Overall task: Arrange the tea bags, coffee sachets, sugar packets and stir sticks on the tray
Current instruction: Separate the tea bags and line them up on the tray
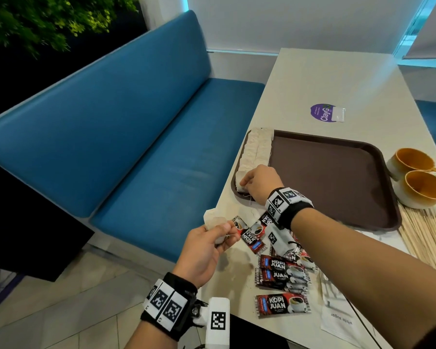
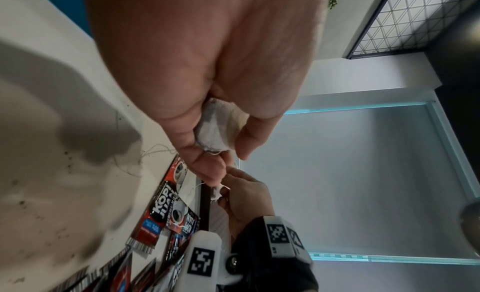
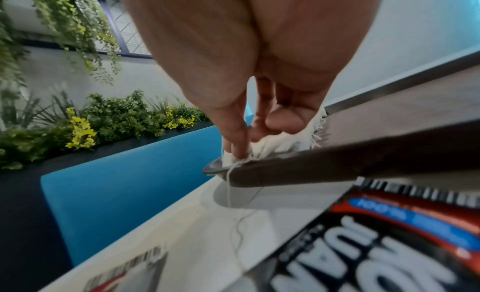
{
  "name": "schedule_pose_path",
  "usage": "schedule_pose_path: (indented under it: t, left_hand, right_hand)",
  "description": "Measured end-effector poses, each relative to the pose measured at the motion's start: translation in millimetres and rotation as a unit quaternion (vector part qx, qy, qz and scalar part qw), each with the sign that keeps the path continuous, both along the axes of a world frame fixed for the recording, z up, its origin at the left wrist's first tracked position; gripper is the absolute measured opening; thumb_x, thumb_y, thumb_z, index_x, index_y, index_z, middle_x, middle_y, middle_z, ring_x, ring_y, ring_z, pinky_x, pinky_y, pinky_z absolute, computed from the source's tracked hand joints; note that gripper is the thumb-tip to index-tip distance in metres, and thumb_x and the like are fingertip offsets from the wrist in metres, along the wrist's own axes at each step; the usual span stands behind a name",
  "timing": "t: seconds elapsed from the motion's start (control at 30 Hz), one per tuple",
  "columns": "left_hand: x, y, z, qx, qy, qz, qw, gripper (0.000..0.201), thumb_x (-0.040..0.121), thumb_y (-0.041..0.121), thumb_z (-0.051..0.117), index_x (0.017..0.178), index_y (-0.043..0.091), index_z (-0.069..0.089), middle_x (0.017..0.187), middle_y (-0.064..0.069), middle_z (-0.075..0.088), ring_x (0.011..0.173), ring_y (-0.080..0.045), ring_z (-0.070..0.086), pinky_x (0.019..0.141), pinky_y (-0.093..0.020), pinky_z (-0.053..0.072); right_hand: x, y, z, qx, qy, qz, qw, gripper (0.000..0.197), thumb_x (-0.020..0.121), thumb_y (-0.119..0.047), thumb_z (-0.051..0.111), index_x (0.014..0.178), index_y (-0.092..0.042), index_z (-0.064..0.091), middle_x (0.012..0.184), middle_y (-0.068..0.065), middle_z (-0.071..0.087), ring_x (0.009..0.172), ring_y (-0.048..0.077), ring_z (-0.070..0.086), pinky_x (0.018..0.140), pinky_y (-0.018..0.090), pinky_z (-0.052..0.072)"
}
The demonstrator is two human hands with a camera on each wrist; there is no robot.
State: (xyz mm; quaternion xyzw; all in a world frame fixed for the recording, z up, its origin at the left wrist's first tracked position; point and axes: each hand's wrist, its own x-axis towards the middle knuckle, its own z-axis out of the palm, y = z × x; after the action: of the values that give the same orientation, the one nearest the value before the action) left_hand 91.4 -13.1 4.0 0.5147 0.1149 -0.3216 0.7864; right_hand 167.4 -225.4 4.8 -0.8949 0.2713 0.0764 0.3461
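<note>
Head view is showing the white desk (image 1: 312,79) running from 6 toward 12 o'clock. Nearest, at about 6 o'clock, red coffee sachets (image 1: 282,302) are lying loose in a scatter, with a white sugar packet (image 1: 337,311) just beside them at 5 o'clock. The left hand (image 1: 207,250) is hovering at the desk's near-left edge, its fingers and thumb curling around a tea bag (image 2: 215,130), which the left wrist view is showing pinched in the fingertips. A little farther, more loose tea bags (image 1: 248,215) are resting near the sachets. At 4 o'clock a bundle of wooden stir sticks (image 1: 428,235) is lying by the tray's near-right corner. The right hand (image 1: 259,182) is reaching over the near-left corner of the brown tray (image 1: 337,172), its fingertips (image 3: 239,149) pressing down on the end bag of a row of tea bags (image 1: 256,152) lining the tray's left side; whether they are pinching it or only pressing is hard to tell through the blur. Two orange cups (image 1: 418,177) are standing at 2 o'clock beside the tray. Farther on, a purple sticker (image 1: 321,114) is lying at 12 o'clock.
</note>
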Motion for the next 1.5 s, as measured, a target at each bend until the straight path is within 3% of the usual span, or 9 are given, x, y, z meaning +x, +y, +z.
schedule_pose_path:
  t: [0.1, 0.27, 0.47, 0.77, 0.9, 1.03, 1.2, 1.37, 1.5]
  left_hand:
    - [1, 0, -1, -0.001, 0.004, 0.004, 1.0, 0.015, 0.096, -0.001, 0.06, 0.104, -0.011, 0.067, 0.087, -0.018, 0.072, 0.08, -0.026, 0.07, 0.077, -0.028, 0.062]
    - [2, 1, -2, -0.007, 0.002, 0.004, 1.0, 0.013, 0.096, -0.001, 0.059, 0.101, -0.01, 0.068, 0.088, -0.017, 0.071, 0.079, -0.025, 0.071, 0.075, -0.027, 0.062]
    - [5, 4, -3, -0.039, 0.0, -0.006, 0.999, 0.02, 0.095, -0.012, 0.048, 0.108, -0.012, 0.064, 0.097, -0.02, 0.068, 0.086, -0.031, 0.071, 0.074, -0.029, 0.061]
    - [0, -12, 3, -0.095, -0.003, -0.059, 0.994, 0.046, 0.088, -0.024, 0.023, 0.125, -0.017, 0.051, 0.113, -0.032, 0.065, 0.104, -0.046, 0.07, 0.085, -0.038, 0.062]
    - [-9, -19, 5, -0.107, -0.011, -0.106, 0.989, 0.042, 0.095, -0.023, 0.028, 0.129, -0.013, 0.051, 0.118, -0.029, 0.069, 0.109, -0.045, 0.068, 0.091, -0.036, 0.06]
    - [-17, -23, 10, -0.11, -0.029, -0.156, 0.981, 0.035, 0.1, -0.017, 0.035, 0.129, -0.008, 0.053, 0.1, -0.019, 0.074, 0.101, -0.037, 0.073, 0.089, -0.035, 0.06]
    - [-21, -26, 17, -0.098, -0.043, -0.185, 0.977, 0.031, 0.1, -0.012, 0.042, 0.126, -0.003, 0.057, 0.11, -0.017, 0.075, 0.102, -0.037, 0.072, 0.087, -0.032, 0.059]
    - [-19, -29, 13, -0.078, -0.034, -0.139, 0.987, 0.03, 0.101, 0.005, 0.052, 0.126, -0.008, 0.06, 0.119, -0.028, 0.069, 0.104, -0.044, 0.069, 0.092, -0.041, 0.06]
    - [-13, -31, 12, -0.066, -0.045, -0.065, 0.995, 0.018, 0.093, 0.005, 0.06, 0.102, -0.008, 0.068, 0.103, -0.027, 0.072, 0.089, -0.036, 0.072, 0.085, -0.039, 0.062]
  right_hand:
    - [2, 1, -3, -0.036, -0.009, 0.003, 0.999, 0.017, 0.086, -0.019, 0.08, 0.101, -0.021, 0.075, 0.103, -0.002, 0.059, 0.086, 0.019, 0.059, 0.073, 0.029, 0.047]
    - [-3, 2, -4, -0.049, -0.035, 0.015, 0.998, 0.01, 0.083, -0.029, 0.084, 0.092, -0.027, 0.079, 0.105, -0.006, 0.053, 0.088, 0.019, 0.06, 0.076, 0.029, 0.048]
    - [-10, -1, 0, -0.032, -0.073, 0.028, 0.996, 0.007, 0.094, -0.026, 0.072, 0.096, -0.033, 0.075, 0.112, -0.001, 0.051, 0.093, 0.018, 0.057, 0.078, 0.029, 0.043]
    - [-81, 8, 44, 0.103, -0.173, 0.041, 0.979, 0.008, 0.091, -0.024, 0.073, 0.095, -0.031, 0.076, 0.089, -0.001, 0.067, 0.069, 0.005, 0.057, 0.06, 0.014, 0.04]
    - [-116, 20, 45, 0.179, -0.189, 0.055, 0.964, 0.015, 0.085, -0.017, 0.079, 0.097, -0.027, 0.076, 0.095, 0.004, 0.072, 0.071, 0.004, 0.061, 0.069, 0.017, 0.051]
    - [-137, 23, 33, 0.199, -0.186, 0.028, 0.962, 0.023, 0.08, -0.025, 0.085, 0.1, -0.032, 0.074, 0.099, 0.005, 0.068, 0.068, 0.012, 0.059, 0.065, 0.036, 0.061]
    - [-150, 19, 32, 0.237, -0.215, 0.004, 0.947, 0.009, 0.084, -0.014, 0.083, 0.088, -0.014, 0.076, 0.083, 0.004, 0.073, 0.058, 0.002, 0.061, 0.055, 0.018, 0.051]
    - [-153, 14, 29, 0.256, -0.241, -0.033, 0.936, 0.007, 0.087, -0.012, 0.08, 0.085, -0.01, 0.075, 0.076, 0.004, 0.073, 0.064, 0.01, 0.063, 0.059, 0.024, 0.053]
    - [-151, 9, 29, 0.274, -0.261, -0.075, 0.923, 0.006, 0.09, -0.01, 0.076, 0.087, -0.008, 0.072, 0.072, 0.01, 0.072, 0.06, 0.013, 0.061, 0.056, 0.021, 0.048]
